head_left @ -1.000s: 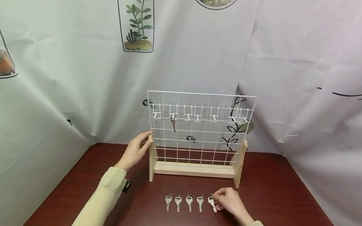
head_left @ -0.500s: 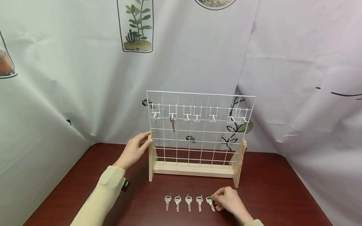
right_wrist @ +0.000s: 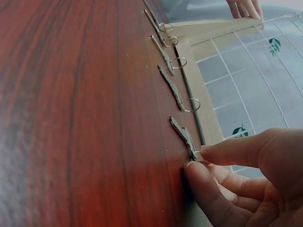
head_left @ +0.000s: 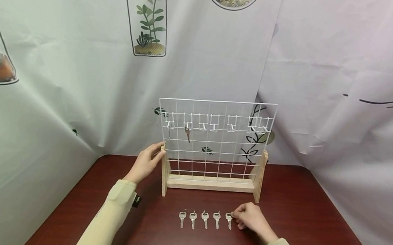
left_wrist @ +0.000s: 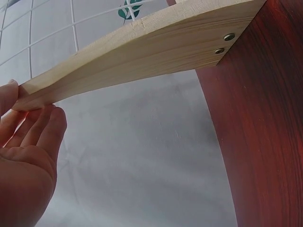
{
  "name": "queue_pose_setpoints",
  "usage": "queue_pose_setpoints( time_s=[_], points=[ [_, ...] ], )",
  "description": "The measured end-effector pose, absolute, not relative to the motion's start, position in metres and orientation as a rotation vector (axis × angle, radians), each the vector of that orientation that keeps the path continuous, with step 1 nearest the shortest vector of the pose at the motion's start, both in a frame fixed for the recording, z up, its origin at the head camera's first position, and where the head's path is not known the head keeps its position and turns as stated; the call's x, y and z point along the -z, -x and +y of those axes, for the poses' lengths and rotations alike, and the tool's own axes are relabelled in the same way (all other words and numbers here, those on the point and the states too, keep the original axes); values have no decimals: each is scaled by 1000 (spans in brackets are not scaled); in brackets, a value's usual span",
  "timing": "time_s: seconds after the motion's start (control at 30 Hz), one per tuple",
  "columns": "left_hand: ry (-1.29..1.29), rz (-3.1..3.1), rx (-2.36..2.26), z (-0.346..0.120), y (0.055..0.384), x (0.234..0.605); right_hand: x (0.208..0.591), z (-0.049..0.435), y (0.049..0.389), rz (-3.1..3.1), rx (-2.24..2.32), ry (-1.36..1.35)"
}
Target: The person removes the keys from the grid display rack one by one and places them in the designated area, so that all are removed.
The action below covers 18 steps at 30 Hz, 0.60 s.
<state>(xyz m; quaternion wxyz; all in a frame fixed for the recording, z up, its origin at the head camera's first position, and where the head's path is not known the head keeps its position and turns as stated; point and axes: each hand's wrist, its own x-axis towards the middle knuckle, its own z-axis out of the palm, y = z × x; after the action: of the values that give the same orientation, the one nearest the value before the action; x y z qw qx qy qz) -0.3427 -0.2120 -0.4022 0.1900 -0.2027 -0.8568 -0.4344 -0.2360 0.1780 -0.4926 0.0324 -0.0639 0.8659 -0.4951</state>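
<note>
My left hand (head_left: 144, 163) holds the top of the left wooden upright (left_wrist: 137, 54) of a white wire grid rack (head_left: 215, 142), thumb on one side and fingers on the other. At the right end of a row of several silver keys (head_left: 205, 217), my right hand (head_left: 252, 217) pinches the ring end of the last key (right_wrist: 181, 132) between thumb and forefinger. That key lies with its blade toward the near side; the fingertips mostly hide its ring. Small rings are fitted to the other keys too. One brownish key (head_left: 187, 134) hangs from a hook, and a thin one, seen edge-on, hangs further left.
Several white hooks (head_left: 231, 127) line the upper grid. The rack's wooden base (head_left: 210, 185) stands on a dark red table (head_left: 301, 221) behind the keys. A pale curtain (head_left: 210, 60) with printed plants encloses the table's back and sides.
The key at my right fingers has turned from slanted to nearly in line with the others. My right hand has shifted slightly; the left hand stays on the upright.
</note>
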Motion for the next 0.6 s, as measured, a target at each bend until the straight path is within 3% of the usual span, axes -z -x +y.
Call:
queue_pose_setpoints(
  time_s=[0.6],
  points=[
    [572, -2396, 1224, -212, 342, 403, 480, 190, 244, 2727, 1467, 196]
  ],
)
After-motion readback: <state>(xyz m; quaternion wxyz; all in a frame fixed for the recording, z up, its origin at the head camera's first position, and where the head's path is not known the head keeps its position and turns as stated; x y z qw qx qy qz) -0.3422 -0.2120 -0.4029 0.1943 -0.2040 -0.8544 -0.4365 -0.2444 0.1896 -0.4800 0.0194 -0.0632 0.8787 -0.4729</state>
